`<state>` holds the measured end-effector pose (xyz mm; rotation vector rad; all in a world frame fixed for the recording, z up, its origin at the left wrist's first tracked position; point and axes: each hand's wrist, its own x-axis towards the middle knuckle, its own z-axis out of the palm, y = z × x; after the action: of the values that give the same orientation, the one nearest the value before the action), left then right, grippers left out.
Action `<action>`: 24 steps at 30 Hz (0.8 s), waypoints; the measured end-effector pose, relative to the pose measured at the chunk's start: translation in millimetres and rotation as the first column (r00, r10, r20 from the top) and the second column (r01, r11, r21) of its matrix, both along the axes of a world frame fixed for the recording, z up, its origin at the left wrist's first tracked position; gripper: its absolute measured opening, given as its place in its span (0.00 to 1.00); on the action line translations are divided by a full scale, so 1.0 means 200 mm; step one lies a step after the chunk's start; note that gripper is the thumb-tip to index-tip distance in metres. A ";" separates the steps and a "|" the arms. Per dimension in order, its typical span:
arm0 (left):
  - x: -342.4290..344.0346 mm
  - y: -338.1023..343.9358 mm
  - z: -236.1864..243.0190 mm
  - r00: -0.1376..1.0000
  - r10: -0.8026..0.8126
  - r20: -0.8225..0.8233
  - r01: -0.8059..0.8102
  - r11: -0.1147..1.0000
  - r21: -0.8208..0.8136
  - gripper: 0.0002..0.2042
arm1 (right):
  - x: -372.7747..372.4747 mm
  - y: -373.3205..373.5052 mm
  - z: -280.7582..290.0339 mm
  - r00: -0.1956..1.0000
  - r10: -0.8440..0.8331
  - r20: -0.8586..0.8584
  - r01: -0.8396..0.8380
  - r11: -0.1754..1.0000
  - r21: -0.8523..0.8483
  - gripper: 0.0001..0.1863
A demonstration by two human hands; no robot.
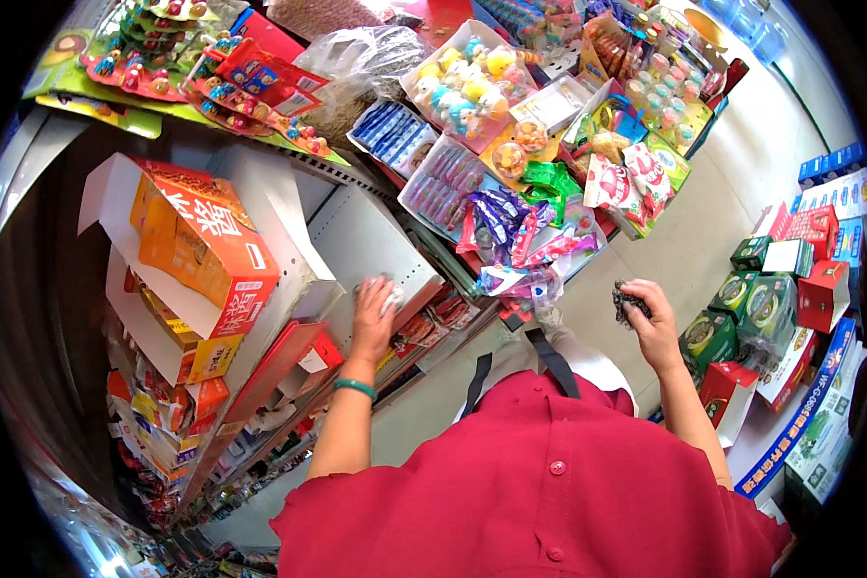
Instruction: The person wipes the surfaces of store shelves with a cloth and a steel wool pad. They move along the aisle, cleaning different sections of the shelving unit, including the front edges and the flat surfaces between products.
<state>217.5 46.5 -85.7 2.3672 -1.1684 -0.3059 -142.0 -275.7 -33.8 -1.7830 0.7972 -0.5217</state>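
Note:
My left hand (372, 318), with a green bangle at the wrist, reaches over a white metal shelf (361, 241). Under its fingers is a small white crumpled wad (392, 297), partly covered by the hand; whether it is cloth or paper I cannot tell. Out to the right, above the floor, my right hand (653, 328) is closed around a dark, curly scouring pad (628, 302).
Left of the shelf, opened orange and white cartons (207, 241) hold packets. Ahead, a display is crowded with boxes of sweets (462, 87) and purple-wrapped candy (496, 217). Green and red boxes (756, 308) are stacked on the right. Tiled floor (708, 226) lies between.

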 end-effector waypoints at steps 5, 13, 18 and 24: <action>-0.03 0.05 -0.01 0.995 0.091 0.045 -0.093 0.995 0.026 0.19 | -0.06 -0.02 -0.04 1.000 -0.019 -0.009 0.019 1.000 0.010 0.13; -0.04 -0.40 -0.06 0.989 -0.091 0.116 0.099 0.993 -0.066 0.15 | 0.00 -0.05 -0.13 0.999 0.039 0.007 -0.039 0.999 0.008 0.14; -0.04 -0.32 0.00 0.990 -0.140 0.022 0.142 0.985 -0.095 0.13 | 0.08 -0.08 -0.17 0.998 0.063 -0.006 -0.063 0.998 -0.023 0.14; -0.04 -0.19 0.02 0.998 -0.064 0.006 0.064 0.998 -0.021 0.11 | 0.06 -0.10 -0.19 0.999 0.031 -0.034 -0.030 0.999 0.025 0.13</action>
<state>209.9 9.5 -82.5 2.3173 -1.2454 -0.3079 -130.1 -295.1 -72.0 -1.7832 0.7956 -0.4601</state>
